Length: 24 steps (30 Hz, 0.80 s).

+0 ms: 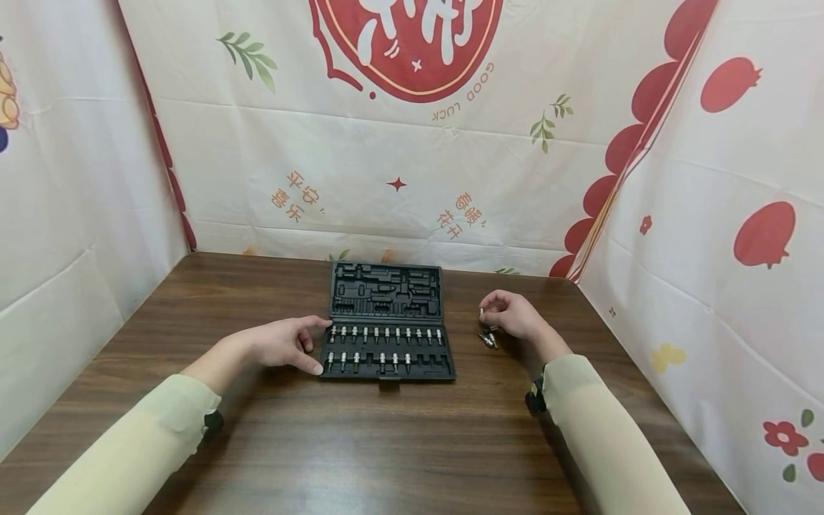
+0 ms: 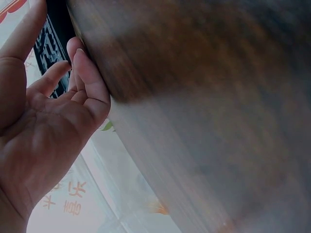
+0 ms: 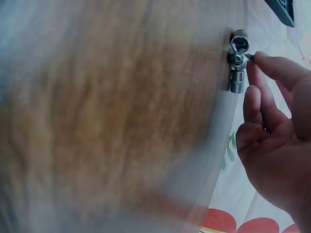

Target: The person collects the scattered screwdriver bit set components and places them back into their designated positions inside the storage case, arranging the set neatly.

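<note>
A black tool case (image 1: 389, 370) lies unfolded on the table, its lid leaning back. Silver bit sockets (image 1: 387, 333) fill the case's upper row; its lower row has three at the left, a gap, three more, then bare slots at the right. My left hand (image 1: 283, 342) touches the case's left side, index finger near the hinge and thumb at the front corner. Right of the case, my right hand (image 1: 513, 315) pinches a small bit socket (image 1: 481, 311) between thumb and fingertips, mostly hidden in the right wrist view. Just below it lie a few loose bit sockets (image 3: 237, 81).
The brown wood-grain table (image 1: 386, 450) stretches out around the case. Printed white cloth (image 1: 399, 143) hangs behind the table and along both sides. Moulded recesses cover the inside of the case lid (image 1: 386, 290).
</note>
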{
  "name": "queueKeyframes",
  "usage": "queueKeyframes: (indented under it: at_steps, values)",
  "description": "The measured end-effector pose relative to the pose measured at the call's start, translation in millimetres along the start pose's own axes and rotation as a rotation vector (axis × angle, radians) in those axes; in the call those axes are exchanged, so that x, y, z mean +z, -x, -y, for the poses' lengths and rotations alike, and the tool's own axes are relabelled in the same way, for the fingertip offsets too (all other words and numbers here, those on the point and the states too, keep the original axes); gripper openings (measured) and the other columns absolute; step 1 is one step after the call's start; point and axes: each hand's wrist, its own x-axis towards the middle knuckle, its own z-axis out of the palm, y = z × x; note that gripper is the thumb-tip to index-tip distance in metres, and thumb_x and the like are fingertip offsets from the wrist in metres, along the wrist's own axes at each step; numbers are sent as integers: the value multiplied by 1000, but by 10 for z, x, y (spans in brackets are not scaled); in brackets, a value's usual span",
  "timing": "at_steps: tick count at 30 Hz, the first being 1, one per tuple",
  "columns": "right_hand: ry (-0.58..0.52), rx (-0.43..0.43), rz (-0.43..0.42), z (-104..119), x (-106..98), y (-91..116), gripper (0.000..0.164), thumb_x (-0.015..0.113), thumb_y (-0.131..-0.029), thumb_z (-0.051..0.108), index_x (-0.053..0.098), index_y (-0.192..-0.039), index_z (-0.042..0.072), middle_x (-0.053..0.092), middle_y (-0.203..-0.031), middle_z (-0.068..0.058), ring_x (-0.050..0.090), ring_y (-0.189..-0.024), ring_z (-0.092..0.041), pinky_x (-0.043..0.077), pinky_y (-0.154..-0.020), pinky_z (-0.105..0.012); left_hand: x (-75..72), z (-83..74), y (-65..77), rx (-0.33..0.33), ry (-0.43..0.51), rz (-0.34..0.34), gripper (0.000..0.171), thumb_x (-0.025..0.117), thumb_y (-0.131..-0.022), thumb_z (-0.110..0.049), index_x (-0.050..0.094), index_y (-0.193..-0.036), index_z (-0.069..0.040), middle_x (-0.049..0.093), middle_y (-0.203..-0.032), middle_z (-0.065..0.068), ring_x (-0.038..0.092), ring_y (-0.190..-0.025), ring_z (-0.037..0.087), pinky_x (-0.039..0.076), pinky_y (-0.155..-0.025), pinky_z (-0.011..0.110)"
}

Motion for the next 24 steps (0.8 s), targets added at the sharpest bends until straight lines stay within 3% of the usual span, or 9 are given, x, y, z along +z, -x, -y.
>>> queueKeyframes:
  at_steps: [4, 8, 16, 24]
  values:
    - [-76, -15, 8, -5, -20, 8, 28, 74, -106, 18, 67, -130, 5, 74, -108, -14, 64, -87, -29, 55, -72, -39, -5, 19, -13, -6, -14, 0, 94, 94, -90, -32, 44, -167, -10, 62, -113, 12, 57, -99, 24, 50, -84, 37]
    - [-119, -34, 16, -12, -43, 24, 37, 75, -106, 25, 66, -137, 5, 76, -118, -14, 68, -97, -29, 55, -77, -40, -8, 31, -21, -9, -15, 2, 95, 94, -90, -33, 44, -167, -10, 62, -113, 12, 57, -99, 24, 50, -84, 37]
    - [-145, -70, 7, 96, -36, 105, 42, 79, -104, 33, 69, -137, 9, 76, -124, -14, 70, -106, -22, 57, -95, -43, -12, 10, -19, -10, -15, 4, 95, 94, -90, -33, 44, -167, -10, 62, -113, 12, 57, -98, 24, 50, -83, 36]
    - [-187, -87, 33, 294, 95, 142, 42, 79, -103, 38, 70, -135, 12, 77, -119, -7, 70, -109, -25, 56, -97, -46, -12, 5, -12, -4, -16, 0, 95, 94, -90, -33, 44, -167, -10, 62, -113, 13, 57, -98, 24, 50, -82, 36]
